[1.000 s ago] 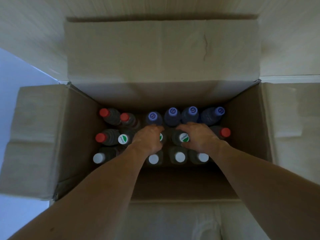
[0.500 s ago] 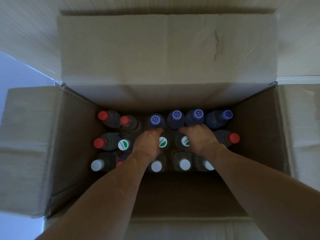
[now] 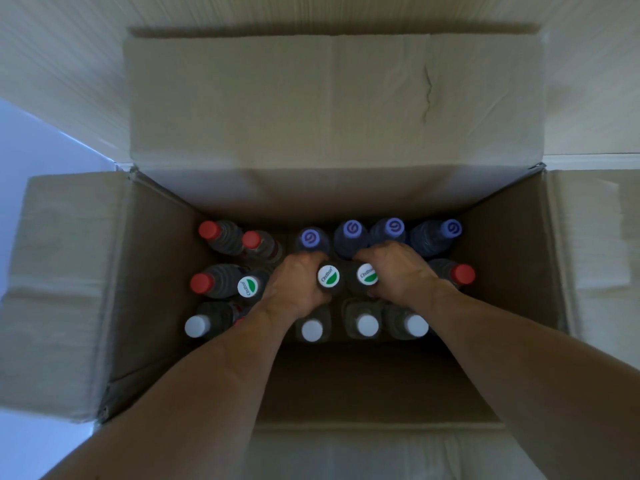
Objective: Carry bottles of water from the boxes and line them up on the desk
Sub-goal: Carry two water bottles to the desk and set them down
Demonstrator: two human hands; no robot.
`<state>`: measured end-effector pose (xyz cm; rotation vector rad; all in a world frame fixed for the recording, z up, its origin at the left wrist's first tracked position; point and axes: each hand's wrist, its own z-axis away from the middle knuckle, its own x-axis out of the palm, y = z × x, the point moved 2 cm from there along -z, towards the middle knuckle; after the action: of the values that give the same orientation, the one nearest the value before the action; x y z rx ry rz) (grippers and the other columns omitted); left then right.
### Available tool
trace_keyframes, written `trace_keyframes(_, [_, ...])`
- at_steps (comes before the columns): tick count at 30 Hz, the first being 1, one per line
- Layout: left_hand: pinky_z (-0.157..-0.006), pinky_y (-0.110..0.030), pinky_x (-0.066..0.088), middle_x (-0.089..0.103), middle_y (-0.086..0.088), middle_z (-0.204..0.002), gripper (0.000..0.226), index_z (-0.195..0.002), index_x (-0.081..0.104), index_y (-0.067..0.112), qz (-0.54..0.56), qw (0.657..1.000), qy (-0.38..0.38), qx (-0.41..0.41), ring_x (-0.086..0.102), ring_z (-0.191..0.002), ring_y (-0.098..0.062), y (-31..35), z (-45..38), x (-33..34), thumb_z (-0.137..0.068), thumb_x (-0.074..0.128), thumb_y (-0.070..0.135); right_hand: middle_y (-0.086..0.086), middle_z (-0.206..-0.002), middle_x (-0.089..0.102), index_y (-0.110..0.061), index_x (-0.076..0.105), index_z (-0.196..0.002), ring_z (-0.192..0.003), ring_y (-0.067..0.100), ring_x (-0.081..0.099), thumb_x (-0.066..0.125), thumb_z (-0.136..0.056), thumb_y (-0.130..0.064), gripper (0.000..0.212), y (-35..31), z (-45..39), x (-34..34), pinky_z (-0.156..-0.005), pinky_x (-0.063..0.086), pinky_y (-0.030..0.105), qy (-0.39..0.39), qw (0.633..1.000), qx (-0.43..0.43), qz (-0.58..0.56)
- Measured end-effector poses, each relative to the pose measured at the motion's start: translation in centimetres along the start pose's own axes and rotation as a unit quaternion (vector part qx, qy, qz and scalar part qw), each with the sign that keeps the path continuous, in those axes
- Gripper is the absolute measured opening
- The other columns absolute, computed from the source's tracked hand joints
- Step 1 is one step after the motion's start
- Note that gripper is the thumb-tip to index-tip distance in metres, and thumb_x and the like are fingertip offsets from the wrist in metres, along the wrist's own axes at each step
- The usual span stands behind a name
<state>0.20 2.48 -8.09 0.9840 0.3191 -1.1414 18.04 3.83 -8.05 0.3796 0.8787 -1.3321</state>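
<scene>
- The left hand reaches down into the open cardboard box, its fingers curled round the neck of a bottle with a white-and-green cap in the middle row.
- The right hand is beside it, fingers curled round the neck of a 2nd bottle with a white-and-green cap; the 2 caps sit just beside each other between the hands.
- Both gripped bottles stand upright among the others in the box.
- A 3rd white-and-green cap stands just to the left of the left hand.
- In the far row stand 4 purple-capped bottles, the fingertips of both hands close against them.
- 3 red-capped bottles stand at the left end of the box, and 1 more red cap stands just right of the right wrist.
- In the near row, 4 white-capped bottles show under and between the forearms.
- The box's 4 flaps are folded outward, and the far flap lies against a pale floor.
</scene>
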Motion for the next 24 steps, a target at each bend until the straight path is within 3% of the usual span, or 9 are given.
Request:
trace_keyframes(4, [-0.074, -0.029, 0.053, 0.069, 0.003, -0.096, 0.04, -0.098, 0.064, 0.02, 0.046, 0.999, -0.015, 0.008, 0.067, -0.089, -0.016, 1.9, 1.5, -3.8, -0.066, 0.089, 0.019, -0.004, -0.113, 0.065, -0.029, 0.062, -0.116, -0.107, 0.018, 0.061, 0.082, -0.073, -0.029, 0.047, 0.4, 2.4, -3.4, -0.09, 0.05, 0.034, 0.02, 0.993, -0.004, -0.119])
trace_keyframes(7, [-0.074, -0.039, 0.057, 0.068, 0.005, -0.088, 0.041, -0.09, 0.057, 0.019, 0.069, 0.997, -0.031, 0.02, 0.066, -0.083, -0.014, 4.0, 3.2, -7.5, -0.062, 0.087, 0.017, -0.009, -0.107, 0.068, -0.028, 0.066, -0.113, -0.099, 0.009, 0.062, 0.089, -0.064, -0.029, 0.054, 1.0, 4.9, -6.9, -0.088, 0.046, 0.026, 0.051, 0.974, -0.002, -0.219])
trace_keyframes(10, [-0.073, -0.043, 0.054, 0.066, 0.001, -0.086, 0.043, -0.089, 0.053, 0.018, 0.083, 0.996, -0.037, 0.024, 0.065, -0.083, -0.018, 6.1, 5.2, -11.7, -0.061, 0.086, 0.015, -0.015, -0.103, 0.069, -0.029, 0.068, -0.112, -0.097, 0.003, 0.063, 0.091, -0.06, -0.022, 0.057, 1.1, 7.5, -10.3, -0.092, 0.051, 0.028, 0.062, 0.948, 0.011, -0.313])
trace_keyframes(14, [-0.074, -0.029, 0.052, 0.07, 0.007, -0.086, 0.038, -0.091, 0.06, 0.021, 0.144, 0.988, -0.036, 0.032, 0.066, -0.083, -0.006, 8.8, 7.8, -17.7, -0.066, 0.087, 0.009, -0.006, -0.102, 0.075, -0.019, 0.072, -0.111, -0.101, 0.008, 0.069, 0.088, -0.066, -0.006, 0.05, 0.4, 11.3, -15.6, -0.098, 0.052, 0.036, 0.06, 0.888, -0.001, -0.457])
trace_keyframes(16, [-0.089, -0.034, 0.054, 0.076, 0.004, -0.098, 0.04, -0.097, 0.068, 0.024, 0.218, 0.975, -0.045, 0.022, 0.07, -0.097, -0.012, 10.4, 9.5, -20.6, -0.067, 0.085, 0.003, 0.001, -0.101, 0.077, -0.014, 0.074, -0.105, -0.101, 0.019, 0.071, 0.084, -0.069, 0.0, 0.039, -0.1, 13.6, -18.5, -0.096, 0.054, 0.042, 0.064, 0.853, -0.015, -0.518])
trace_keyframes(18, [-0.093, -0.036, 0.053, 0.077, 0.005, -0.103, 0.043, -0.1, 0.073, 0.028, 0.273, 0.961, -0.04, 0.015, 0.07, -0.103, -0.016, 12.3, 11.6, -23.4, -0.063, 0.084, 0.009, 0.008, -0.101, 0.076, -0.013, 0.075, -0.1, -0.102, 0.032, 0.069, 0.081, -0.071, 0.001, 0.033, -0.8, 16.0, -21.3, -0.096, 0.054, 0.051, 0.082, 0.814, -0.011, -0.575])
trace_keyframes(21, [-0.089, -0.038, 0.053, 0.077, 0.002, -0.105, 0.04, -0.106, 0.074, 0.027, 0.345, 0.939, -0.019, 0.005, 0.072, -0.099, -0.016, 15.5, 14.7, -27.2, -0.07, 0.087, 0.016, 0.013, -0.103, 0.073, -0.015, 0.075, -0.102, -0.1, 0.034, 0.07, 0.081, -0.07, -0.011, 0.032, -2.5, 19.8, -25.4, -0.094, 0.054, 0.054, 0.106, 0.755, -0.015, -0.647])
trace_keyframes(24, [-0.082, -0.036, 0.052, 0.077, 0.004, -0.102, 0.028, -0.107, 0.074, 0.028, 0.383, 0.924, 0.015, 0.012, 0.073, -0.092, -0.012, 19.2, 18.0, -30.3, -0.08, 0.081, 0.034, 0.01, -0.109, 0.073, -0.018, 0.071, -0.111, -0.103, 0.032, 0.069, 0.083, -0.063, -0.034, 0.052, -4.5, 23.3, -29.6, -0.092, 0.054, 0.051, 0.113, 0.73, -0.038, -0.673])
